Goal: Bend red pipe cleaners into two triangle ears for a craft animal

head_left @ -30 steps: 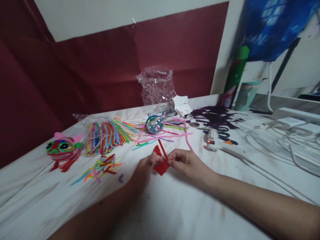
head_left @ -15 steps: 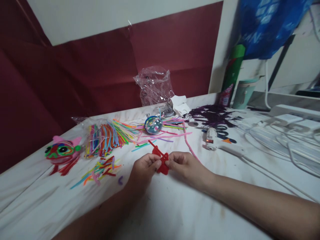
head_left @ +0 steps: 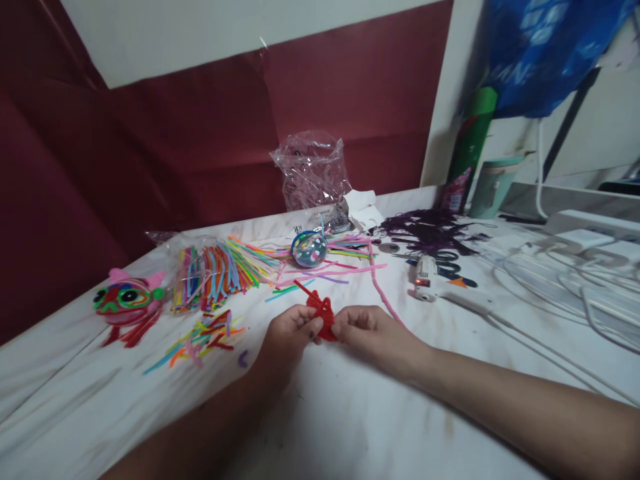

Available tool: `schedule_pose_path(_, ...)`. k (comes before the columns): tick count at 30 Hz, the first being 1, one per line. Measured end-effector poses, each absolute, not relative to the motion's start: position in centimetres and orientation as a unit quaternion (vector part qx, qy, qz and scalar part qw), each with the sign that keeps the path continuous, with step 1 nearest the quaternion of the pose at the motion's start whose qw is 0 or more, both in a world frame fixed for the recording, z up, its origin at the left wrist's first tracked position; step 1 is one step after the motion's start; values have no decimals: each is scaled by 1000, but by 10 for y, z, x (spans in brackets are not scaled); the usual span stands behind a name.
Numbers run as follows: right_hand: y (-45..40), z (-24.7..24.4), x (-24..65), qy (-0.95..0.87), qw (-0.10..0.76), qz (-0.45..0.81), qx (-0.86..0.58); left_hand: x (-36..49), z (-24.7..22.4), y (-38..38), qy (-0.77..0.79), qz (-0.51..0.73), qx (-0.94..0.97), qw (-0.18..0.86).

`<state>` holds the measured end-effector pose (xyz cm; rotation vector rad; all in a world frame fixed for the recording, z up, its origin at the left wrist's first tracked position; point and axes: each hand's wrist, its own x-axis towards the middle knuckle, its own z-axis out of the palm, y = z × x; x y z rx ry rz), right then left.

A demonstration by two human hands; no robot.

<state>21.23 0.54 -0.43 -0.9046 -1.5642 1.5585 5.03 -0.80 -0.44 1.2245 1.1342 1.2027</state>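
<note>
Between my two hands is a small red piece of bent pipe cleaners, with one straight end sticking out to the upper left. My left hand pinches its left side between thumb and fingers. On its right side, the closed thumb and fingertips of my right hand grip the piece. Just beyond the hands lie loose pink, green and blue pipe cleaners and a clear ball with coloured dots.
Bundled pipe cleaners, cut pieces and a colourful animal figure are at left. Rightward are a white glue gun, scissors, purple shreds, a green cup and a power strip with cables.
The red piece has turned and tilted between my fingers, so a loop now shows at its top. Both hands remain nearly in place. The whole view has shifted slightly.
</note>
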Motion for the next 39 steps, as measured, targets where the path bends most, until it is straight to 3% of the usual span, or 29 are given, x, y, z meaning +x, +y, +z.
schedule_pose_path(24, 12, -8, 213, -576, 417, 619, -334, 48, -5, -8, 477, 501, 520, 501)
schedule_pose_path(30, 8, -12, 212, -562, 400, 665, -285, 48, -7, -12, 393, 487, 544, 558)
schedule_pose_path(35, 7, -9, 212, -572, 427, 636, -293, 48, -7, -14, 428, 521, 560, 481)
schedule_pose_path(39, 10, -10, 214, -576, 429, 616, -323, 51, -3, -14, 452, 503, 562, 477)
